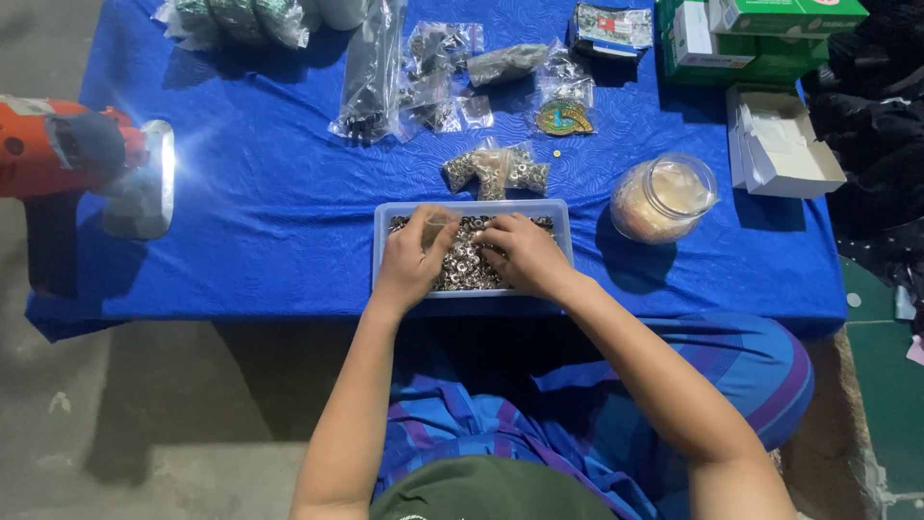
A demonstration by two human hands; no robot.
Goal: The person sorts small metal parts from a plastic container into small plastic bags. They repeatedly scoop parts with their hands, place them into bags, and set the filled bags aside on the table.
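A shallow clear plastic tray [472, 206] full of small metal rings and washers [464, 258] sits at the near edge of a low table with a blue cloth [269, 212]. My left hand [412, 258] rests in the tray's left half, fingers curled and pinching among the pieces. My right hand [523, 254] lies over the right half, fingers bent down into the pile. What each hand's fingertips hold is too small to tell. Just beyond the tray lie small clear bags of metal parts [496, 170].
A clear jar [662, 198] stands right of the tray. An open white box [782, 144] and green boxes [751, 39] sit at the far right. More bagged parts [433, 72] lie at the back. An orange lit lamp [87, 159] sits at the left edge.
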